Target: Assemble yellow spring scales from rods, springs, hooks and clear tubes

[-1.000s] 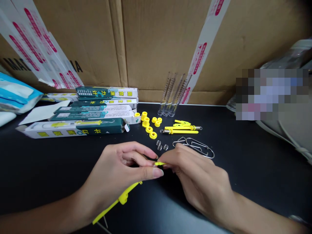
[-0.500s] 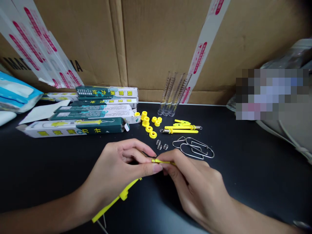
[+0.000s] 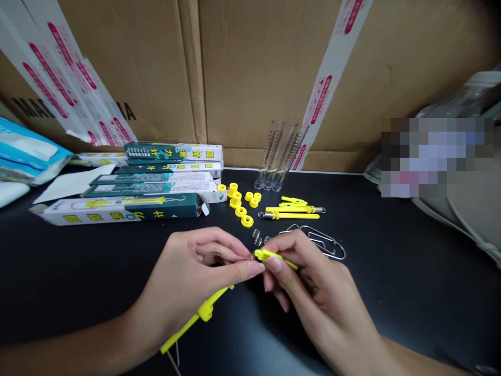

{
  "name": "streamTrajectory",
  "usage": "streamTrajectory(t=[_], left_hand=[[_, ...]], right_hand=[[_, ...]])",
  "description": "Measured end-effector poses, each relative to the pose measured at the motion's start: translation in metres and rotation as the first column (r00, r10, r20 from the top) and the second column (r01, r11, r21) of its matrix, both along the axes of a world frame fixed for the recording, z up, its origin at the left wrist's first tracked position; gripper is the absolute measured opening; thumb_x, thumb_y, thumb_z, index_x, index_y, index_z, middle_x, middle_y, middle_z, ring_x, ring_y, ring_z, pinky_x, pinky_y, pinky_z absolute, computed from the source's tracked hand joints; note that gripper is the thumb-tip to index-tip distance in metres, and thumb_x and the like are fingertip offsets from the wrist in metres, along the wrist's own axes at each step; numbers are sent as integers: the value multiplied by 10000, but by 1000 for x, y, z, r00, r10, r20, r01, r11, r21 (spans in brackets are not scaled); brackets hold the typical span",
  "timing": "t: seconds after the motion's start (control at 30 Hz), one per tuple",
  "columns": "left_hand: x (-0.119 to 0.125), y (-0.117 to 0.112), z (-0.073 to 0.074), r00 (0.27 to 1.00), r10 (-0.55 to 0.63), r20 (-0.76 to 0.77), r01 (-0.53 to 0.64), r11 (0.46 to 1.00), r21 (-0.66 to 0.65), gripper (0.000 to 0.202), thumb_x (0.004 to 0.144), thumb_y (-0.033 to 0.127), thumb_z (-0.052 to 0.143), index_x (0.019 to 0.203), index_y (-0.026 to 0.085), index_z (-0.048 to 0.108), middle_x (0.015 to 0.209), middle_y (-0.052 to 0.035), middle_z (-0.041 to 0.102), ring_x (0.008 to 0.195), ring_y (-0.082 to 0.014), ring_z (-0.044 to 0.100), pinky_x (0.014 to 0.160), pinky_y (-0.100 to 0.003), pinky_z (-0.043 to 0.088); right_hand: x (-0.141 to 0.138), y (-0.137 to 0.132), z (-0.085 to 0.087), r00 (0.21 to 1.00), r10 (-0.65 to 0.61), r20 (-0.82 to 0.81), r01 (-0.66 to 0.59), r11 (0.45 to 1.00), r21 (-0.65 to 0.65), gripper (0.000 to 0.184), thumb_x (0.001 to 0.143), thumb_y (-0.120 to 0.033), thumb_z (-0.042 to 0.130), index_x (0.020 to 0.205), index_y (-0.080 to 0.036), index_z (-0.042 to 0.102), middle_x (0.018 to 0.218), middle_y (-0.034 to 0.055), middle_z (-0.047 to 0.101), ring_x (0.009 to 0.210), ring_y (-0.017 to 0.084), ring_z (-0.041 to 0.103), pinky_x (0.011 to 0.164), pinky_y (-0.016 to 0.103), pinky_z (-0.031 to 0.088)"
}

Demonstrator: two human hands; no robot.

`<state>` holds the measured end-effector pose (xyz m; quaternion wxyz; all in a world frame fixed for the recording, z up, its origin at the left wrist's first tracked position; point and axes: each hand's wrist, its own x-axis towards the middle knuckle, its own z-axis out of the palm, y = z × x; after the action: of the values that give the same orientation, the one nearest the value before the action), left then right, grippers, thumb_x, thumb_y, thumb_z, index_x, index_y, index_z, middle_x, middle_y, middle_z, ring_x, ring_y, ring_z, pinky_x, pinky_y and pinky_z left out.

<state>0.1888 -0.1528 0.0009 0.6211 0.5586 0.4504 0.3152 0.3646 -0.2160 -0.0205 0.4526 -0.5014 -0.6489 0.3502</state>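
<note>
My left hand (image 3: 213, 263) is closed in a pinch, with a small metal spring (image 3: 251, 257) just showing at its fingertips, mostly hidden. Against it, my right hand (image 3: 313, 282) pinches a flat yellow plastic piece (image 3: 270, 255) between thumb and index finger. Below my left palm runs a yellow plastic rod (image 3: 188, 329) with a thicker collar and bent wire at its lower end; whether the hand also grips it is hidden. Just beyond my fingertips lie small coil springs (image 3: 256, 237) and large wire hooks (image 3: 329, 248), partly covered by my right hand.
Yellow rings and caps (image 3: 236, 199) lie mid-table, with yellow rods with springs (image 3: 295, 211) to their right. Clear graduated tubes (image 3: 276, 156) stand upright by the cardboard (image 3: 242, 68). Printed boxes (image 3: 129, 210) are at left, a blue pack (image 3: 27, 151) farther left, a grey bag (image 3: 462, 209) at right.
My right hand has drawn slightly right and turned the yellow piece, so more of it shows. Its end has come out of my left fingertips, exposing the metal spring. The rod has shifted slightly right.
</note>
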Motion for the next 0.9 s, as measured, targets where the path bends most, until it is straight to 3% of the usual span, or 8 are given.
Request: streamTrajectory(t=[0.13, 0.23, 0.33, 0.5, 0.77, 0.9], left_hand=[[1, 0, 0, 1000, 14, 21, -15, 1000, 23, 188, 632, 240, 905, 711, 187, 743, 700, 19, 782, 698, -144, 745, 641, -167, 557], [-1, 0, 0, 1000, 20, 18, -20, 1000, 16, 233, 599, 224, 927, 724, 192, 734, 722, 18, 788, 740, -150, 748, 674, -167, 557], [-2, -1, 0, 999, 17, 43, -16, 1000, -18, 249, 596, 206, 927, 705, 192, 704, 686, 29, 779, 709, -136, 737, 661, -157, 543], [0, 0, 2, 998, -16, 55, 19, 999, -51, 233, 582, 145, 913, 663, 186, 698, 658, 39, 767, 654, -111, 711, 617, -137, 514], [1, 1, 1, 1000, -14, 19, 14, 1000, -9, 211, 631, 232, 909, 743, 197, 733, 702, 31, 777, 703, -128, 731, 644, -151, 526], [0, 0, 2, 1000, -21, 14, 21, 1000, -13, 191, 638, 224, 904, 700, 186, 727, 696, 29, 771, 719, -136, 734, 645, -154, 528]], right_hand=[[0, 0, 3, 998, -55, 13, 55, 998, 8, 94, 1062, -263, 422, 1090, -265, 512, 720, -52, 590, 574, 114, 556, 540, 227, 443], [-1, 2, 6, 999, -37, 8, 37, 999, -12, 135, 1033, -265, 492, 1161, -266, 533, 858, -21, 671, 671, 121, 645, 608, 220, 502], [-2, 5, 7, 1000, 7, 13, -7, 999, 31, 106, 1003, -227, 554, 1072, -256, 630, 988, -9, 717, 806, 120, 694, 706, 192, 537], [-2, 10, 7, 999, -37, 32, 35, 998, 54, 115, 986, -179, 585, 956, -227, 685, 887, -32, 725, 780, 105, 672, 710, 163, 521], [0, 8, 3, 997, -54, 62, 49, 995, 85, 128, 990, -173, 568, 988, -236, 680, 905, -33, 724, 789, 102, 666, 720, 159, 517], [0, 9, 4, 998, -39, 59, 34, 996, 87, 133, 988, -162, 563, 988, -229, 678, 907, -26, 723, 788, 111, 665, 725, 174, 519]])
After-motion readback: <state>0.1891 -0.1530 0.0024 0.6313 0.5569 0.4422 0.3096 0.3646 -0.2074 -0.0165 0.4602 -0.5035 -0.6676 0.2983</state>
